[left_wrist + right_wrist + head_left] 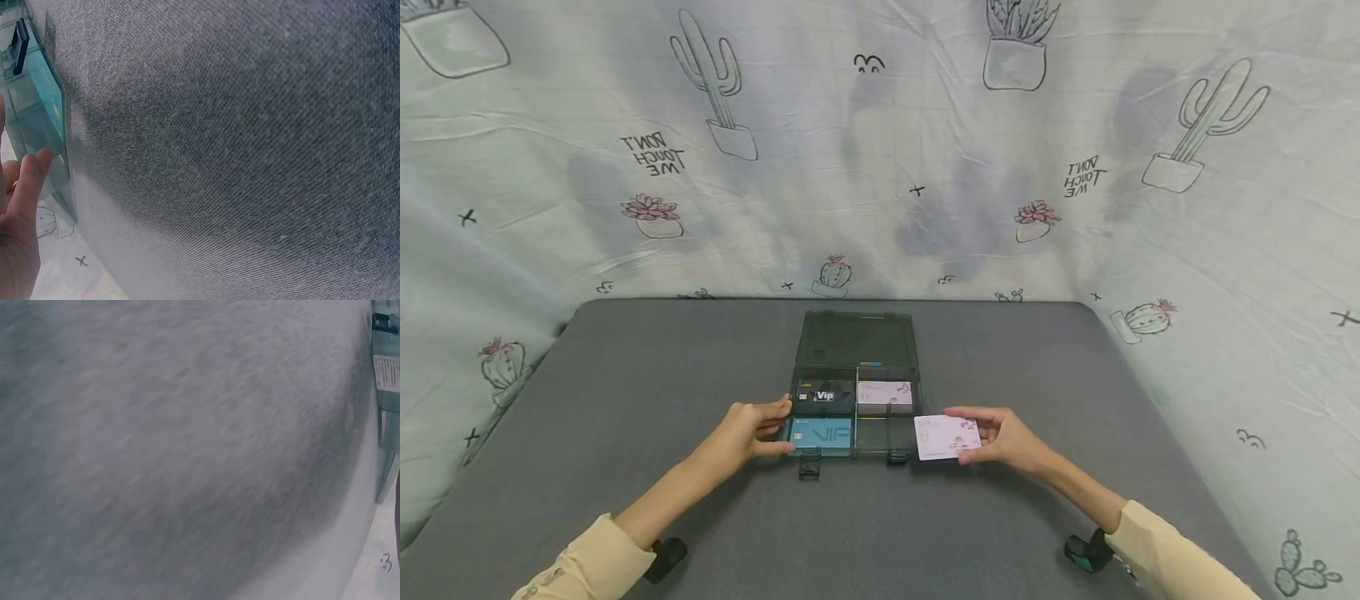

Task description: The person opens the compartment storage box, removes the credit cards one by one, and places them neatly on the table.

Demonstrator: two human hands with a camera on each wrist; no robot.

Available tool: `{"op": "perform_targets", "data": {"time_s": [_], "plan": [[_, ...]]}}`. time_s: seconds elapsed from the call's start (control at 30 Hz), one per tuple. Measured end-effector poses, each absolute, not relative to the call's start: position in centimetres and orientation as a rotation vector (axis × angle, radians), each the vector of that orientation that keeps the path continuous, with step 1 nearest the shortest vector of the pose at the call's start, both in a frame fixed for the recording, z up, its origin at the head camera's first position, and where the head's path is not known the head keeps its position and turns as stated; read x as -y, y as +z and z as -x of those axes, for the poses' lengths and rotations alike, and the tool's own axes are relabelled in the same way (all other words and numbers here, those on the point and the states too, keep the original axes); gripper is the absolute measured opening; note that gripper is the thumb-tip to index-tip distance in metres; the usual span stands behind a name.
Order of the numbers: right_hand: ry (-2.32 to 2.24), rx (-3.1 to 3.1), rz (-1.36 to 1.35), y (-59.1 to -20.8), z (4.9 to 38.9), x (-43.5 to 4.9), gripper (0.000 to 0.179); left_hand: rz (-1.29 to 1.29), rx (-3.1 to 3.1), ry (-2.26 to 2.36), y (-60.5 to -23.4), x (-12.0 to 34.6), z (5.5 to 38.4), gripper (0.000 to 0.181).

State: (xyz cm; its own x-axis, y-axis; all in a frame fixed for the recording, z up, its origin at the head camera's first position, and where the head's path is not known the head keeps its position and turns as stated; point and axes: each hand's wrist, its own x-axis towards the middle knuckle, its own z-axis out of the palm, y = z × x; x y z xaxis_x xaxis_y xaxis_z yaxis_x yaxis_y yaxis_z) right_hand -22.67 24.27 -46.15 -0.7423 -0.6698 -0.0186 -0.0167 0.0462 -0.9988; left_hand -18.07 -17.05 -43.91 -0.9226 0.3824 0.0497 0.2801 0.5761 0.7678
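A dark translucent card case (pixel 871 437) lies with its lid laid back on the grey table. A black Vip card (pixel 805 387) is in its back left compartment, a pink VIP card (pixel 880 392) back right, and a blue VIP card (pixel 820 433) front left. The front right compartment holds no card. My left hand (pixel 752 432) touches the case's left side, thumb near the front corner; straight fingers (pixel 31 181) meet the wall in the left wrist view. Between thumb and fingers, my right hand (pixel 1007 437) pinches another pink VIP card (pixel 936 442), just right of the case.
Two latches, such as the left latch (pixel 809 465), stick out from the case's front edge. Behind the grey table (pixel 1000 358) hangs a white curtain (pixel 880 150) with cactus drawings. A white patch of fine print (pixel 387 373) shows in the right wrist view.
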Motion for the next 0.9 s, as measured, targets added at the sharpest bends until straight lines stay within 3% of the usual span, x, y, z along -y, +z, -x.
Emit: {"op": "perform_targets", "data": {"time_s": [0.9], "plan": [[-1.734,-1.884,0.566,-47.9,22.8,-28.9,0.071,-0.515,-2.596,1.372,-44.4,17.1,17.9,0.066]]}}
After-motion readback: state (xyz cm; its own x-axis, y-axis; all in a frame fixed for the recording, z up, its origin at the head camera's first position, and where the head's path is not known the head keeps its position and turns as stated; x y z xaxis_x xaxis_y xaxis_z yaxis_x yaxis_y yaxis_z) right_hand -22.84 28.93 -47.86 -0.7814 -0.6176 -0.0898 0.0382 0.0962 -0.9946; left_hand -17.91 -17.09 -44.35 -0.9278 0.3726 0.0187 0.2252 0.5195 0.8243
